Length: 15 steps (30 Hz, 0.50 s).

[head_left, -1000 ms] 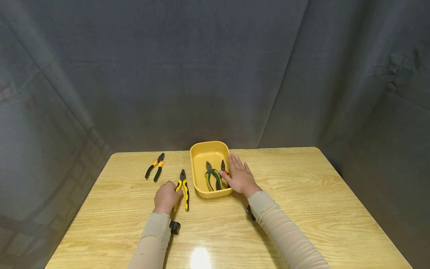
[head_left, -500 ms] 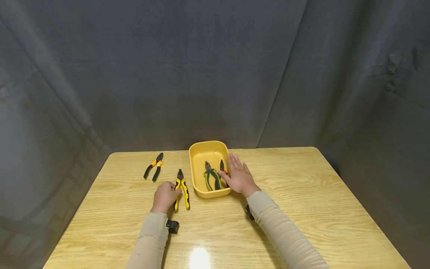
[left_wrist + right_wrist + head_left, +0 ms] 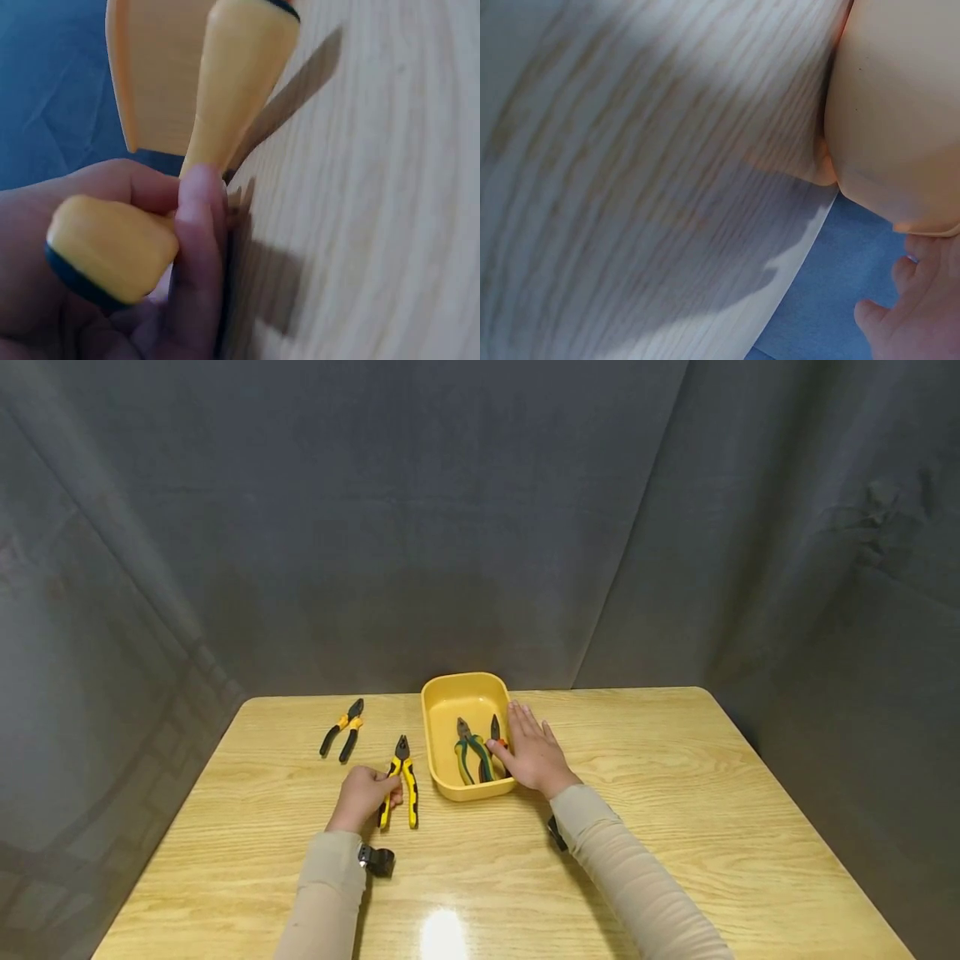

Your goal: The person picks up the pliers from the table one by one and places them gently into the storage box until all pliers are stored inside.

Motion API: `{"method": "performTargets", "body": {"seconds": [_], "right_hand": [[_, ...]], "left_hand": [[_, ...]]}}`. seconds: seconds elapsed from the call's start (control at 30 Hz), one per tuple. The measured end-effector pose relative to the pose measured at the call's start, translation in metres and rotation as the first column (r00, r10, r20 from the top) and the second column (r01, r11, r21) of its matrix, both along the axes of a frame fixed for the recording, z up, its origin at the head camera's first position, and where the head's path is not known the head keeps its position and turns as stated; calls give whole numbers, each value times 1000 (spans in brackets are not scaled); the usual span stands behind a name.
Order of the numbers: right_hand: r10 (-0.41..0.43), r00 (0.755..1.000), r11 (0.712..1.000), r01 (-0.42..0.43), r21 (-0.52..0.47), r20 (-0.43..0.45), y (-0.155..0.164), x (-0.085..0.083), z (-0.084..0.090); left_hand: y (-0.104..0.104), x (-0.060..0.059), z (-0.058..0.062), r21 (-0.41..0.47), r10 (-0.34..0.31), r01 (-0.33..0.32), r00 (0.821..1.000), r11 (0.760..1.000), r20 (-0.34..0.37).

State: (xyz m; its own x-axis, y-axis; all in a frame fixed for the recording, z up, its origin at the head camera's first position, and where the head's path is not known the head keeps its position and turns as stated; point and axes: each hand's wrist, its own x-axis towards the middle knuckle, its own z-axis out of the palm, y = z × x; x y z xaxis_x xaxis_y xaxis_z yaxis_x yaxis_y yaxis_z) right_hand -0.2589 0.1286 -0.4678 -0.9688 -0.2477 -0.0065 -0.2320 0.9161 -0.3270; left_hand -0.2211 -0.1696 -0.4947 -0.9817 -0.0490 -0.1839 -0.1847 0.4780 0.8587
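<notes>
Nearest, the left hand is pinching one handle of the yellow-and-black combination pliers between thumb and fingers, on the tabletop's left side of the yellow plastic tub. These pliers are probably being fairly heavy, stiff and not fragile, with metal jaws weighing down the front; the moulded grips are likely resisting slipping, and close below the pivot is seeming the best hold. The right hand, well apart from the left, is lying straight-fingered against the tub's right rim. Inside the tub, green-and-yellow pliers and pointed-nose pliers are resting. Farther left of the tub, black-and-orange pliers are lying spread. No brand, label or writing is showing readably
</notes>
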Motion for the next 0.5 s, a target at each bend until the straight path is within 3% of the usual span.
{"method": "performTargets", "body": {"seconds": [0.13,0.37,0.5], "right_hand": [[-4,1000,1000,4,1,14,1,1,1],[-10,1000,1000,10,-4,27,3,3,5],[-9,1000,1000,9,-5,21,4,4,5]], "left_hand": [[-2,0,-1,107,8,-11,1000,994,29],[-5,1,-1,110,22,-27,999,994,47],[-5,1,-3,229,20,-37,997,973,77]]}}
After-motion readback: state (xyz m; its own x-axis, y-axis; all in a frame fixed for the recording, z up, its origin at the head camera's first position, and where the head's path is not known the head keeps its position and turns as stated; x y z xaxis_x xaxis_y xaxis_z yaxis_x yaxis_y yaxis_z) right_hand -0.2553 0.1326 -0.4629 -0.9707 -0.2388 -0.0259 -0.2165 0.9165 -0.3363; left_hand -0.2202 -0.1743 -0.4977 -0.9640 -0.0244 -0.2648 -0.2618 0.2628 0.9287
